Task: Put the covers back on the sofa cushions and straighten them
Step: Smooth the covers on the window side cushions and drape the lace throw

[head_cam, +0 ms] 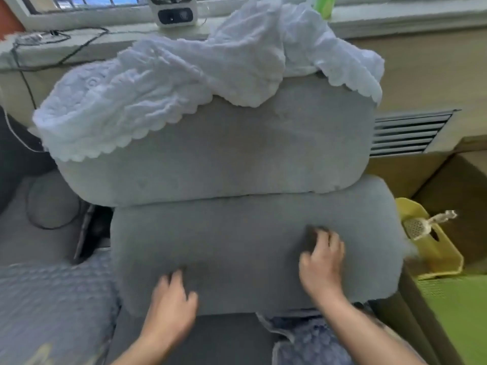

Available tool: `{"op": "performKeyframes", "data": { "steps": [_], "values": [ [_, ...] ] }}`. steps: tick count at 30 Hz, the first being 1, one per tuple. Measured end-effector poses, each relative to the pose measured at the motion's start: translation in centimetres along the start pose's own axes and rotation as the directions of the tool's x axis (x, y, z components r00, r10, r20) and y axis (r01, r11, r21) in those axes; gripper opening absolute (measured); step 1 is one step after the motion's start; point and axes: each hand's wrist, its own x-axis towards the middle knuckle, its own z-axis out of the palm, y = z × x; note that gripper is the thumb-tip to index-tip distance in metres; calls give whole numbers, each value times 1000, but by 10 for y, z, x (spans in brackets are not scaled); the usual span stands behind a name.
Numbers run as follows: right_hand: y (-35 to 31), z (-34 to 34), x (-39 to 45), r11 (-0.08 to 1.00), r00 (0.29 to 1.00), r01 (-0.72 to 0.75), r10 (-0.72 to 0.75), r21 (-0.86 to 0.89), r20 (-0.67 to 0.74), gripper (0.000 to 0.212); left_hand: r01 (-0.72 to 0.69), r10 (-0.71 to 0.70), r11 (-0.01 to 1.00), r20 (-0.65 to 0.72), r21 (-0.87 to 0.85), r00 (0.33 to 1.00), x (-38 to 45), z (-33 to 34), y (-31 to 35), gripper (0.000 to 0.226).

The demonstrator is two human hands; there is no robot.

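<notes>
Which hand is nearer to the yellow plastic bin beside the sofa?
The right hand. It rests on the lower grey cushion towards the edge next to the yellow bin. The left hand lies further away, near the cushion's front middle.

Bare hands (174,299) and forearms (no sleeves, nothing worn).

Both hands, left (172,301) and right (322,267), look blurry, and the bottom edge cuts off both arms.
</notes>
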Motion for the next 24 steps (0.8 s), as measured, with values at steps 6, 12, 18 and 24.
{"op": "performKeyframes", "data": {
  "steps": [6, 12, 18, 24],
  "values": [
    [66, -37, 58, 934, 928, -354, 346, -38, -140, 66, 249, -285, 949, -189, -193, 940, 31, 12, -40, 68],
    [78, -45, 133, 840, 827, -523, 541, 145, -149, 87, 215, -369, 887, -348, -409, 862, 112, -38, -48, 67],
    [95, -25, 147, 837, 802, -541, 544, 85, -245, 95, 348, -532, 807, -333, -477, 778, 167, -23, -70, 101],
    [113, -20, 161, 849, 821, -528, 502, -26, -273, 80, 376, -529, 823, -332, -426, 781, 189, -36, -99, 63]
  ]
}}
